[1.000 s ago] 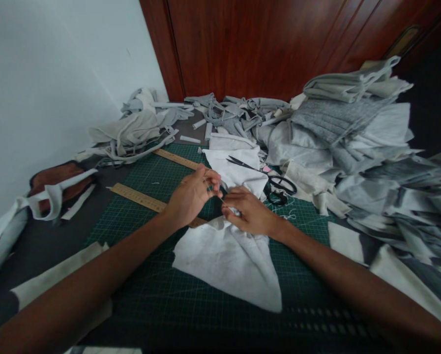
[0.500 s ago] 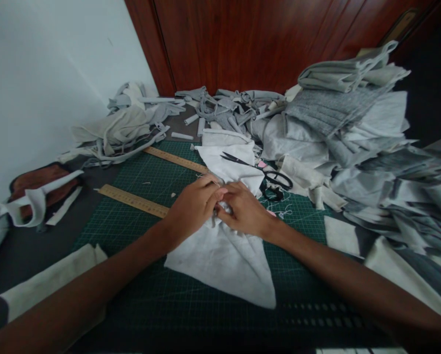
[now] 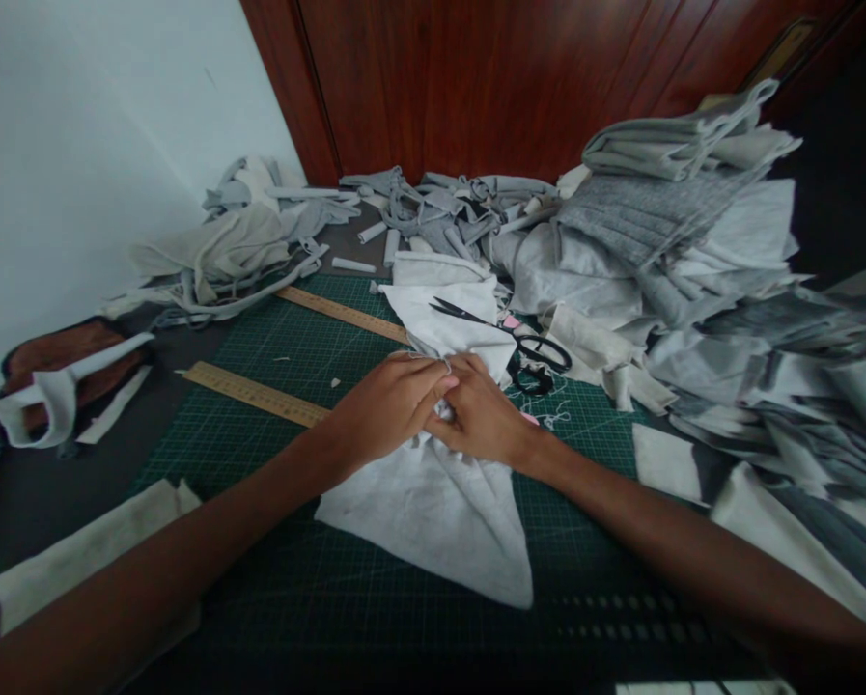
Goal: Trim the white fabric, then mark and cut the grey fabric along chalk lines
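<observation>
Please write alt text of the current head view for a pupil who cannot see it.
A person's left hand and right hand meet over a bunched white cloth on a green gridded mat. Black scissors lie beyond; grey and white fabric is heaped around.

Slender forearms are seen on both sides, the left forearm (image 3: pixel 208 541) and the right forearm (image 3: pixel 650 526) being bare along their visible length and tapered smoothly toward narrow wrists (image 3: pixel 538 452). The left hand (image 3: pixel 381 407) and right hand (image 3: pixel 482 413) are likewise uncovered, with slim fingers (image 3: pixel 438 388) whose tips are partly hidden.
</observation>
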Demonstrator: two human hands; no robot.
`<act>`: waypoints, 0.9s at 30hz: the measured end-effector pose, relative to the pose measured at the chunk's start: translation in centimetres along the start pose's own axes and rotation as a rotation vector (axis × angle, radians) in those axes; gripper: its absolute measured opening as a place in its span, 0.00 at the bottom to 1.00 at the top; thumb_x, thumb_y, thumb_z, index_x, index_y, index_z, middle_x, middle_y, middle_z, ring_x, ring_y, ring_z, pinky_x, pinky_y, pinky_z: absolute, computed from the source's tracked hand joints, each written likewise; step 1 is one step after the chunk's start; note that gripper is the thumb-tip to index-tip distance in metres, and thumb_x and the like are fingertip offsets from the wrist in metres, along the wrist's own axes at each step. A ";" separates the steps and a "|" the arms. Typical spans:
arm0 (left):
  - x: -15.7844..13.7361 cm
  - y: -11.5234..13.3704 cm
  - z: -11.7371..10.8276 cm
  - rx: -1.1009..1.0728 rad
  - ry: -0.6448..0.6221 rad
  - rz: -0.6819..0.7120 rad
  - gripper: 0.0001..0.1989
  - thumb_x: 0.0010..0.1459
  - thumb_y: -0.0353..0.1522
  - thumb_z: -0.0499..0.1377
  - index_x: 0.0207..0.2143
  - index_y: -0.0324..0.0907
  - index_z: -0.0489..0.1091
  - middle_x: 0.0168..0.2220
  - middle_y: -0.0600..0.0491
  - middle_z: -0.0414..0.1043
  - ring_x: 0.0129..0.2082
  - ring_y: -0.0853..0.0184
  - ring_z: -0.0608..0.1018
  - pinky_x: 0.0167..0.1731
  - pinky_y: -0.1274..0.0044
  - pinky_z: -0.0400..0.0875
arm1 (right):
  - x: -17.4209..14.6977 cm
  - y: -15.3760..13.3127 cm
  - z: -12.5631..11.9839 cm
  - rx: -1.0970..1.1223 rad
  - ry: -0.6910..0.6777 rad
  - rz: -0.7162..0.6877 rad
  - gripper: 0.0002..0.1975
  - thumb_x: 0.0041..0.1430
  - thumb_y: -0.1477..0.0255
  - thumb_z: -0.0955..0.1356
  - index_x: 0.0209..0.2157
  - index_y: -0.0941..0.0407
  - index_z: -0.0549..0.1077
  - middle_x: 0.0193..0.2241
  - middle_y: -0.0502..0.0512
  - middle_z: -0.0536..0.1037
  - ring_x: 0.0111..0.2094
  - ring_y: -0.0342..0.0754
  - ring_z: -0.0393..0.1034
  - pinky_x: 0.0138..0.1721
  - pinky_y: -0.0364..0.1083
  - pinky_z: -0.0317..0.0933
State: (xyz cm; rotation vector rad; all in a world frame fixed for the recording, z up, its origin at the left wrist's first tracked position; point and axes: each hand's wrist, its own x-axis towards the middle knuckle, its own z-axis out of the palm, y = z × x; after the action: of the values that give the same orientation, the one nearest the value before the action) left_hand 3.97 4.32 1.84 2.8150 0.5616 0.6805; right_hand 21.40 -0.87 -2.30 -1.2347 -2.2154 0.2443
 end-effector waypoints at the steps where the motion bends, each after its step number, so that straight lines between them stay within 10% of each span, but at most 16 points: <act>1: 0.0 0.0 0.0 0.013 -0.014 0.022 0.21 0.77 0.32 0.44 0.37 0.40 0.74 0.35 0.49 0.80 0.39 0.61 0.82 0.47 0.69 0.73 | 0.0 0.1 0.0 -0.004 -0.009 -0.006 0.07 0.64 0.67 0.68 0.33 0.54 0.72 0.34 0.57 0.76 0.43 0.55 0.65 0.50 0.54 0.56; 27: -0.5 -2.4 0.7 0.220 0.015 0.257 0.32 0.80 0.37 0.39 0.25 0.41 0.72 0.20 0.54 0.73 0.20 0.68 0.75 0.26 0.74 0.64 | 0.3 0.0 -0.6 -0.027 -0.091 -0.043 0.07 0.66 0.69 0.68 0.33 0.55 0.72 0.34 0.55 0.78 0.42 0.54 0.66 0.52 0.54 0.54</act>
State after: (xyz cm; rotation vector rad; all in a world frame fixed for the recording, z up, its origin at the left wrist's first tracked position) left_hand 3.15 6.22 0.38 3.1263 0.2947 0.7255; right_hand 21.59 -0.67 -1.69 -1.2110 -2.3274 0.2587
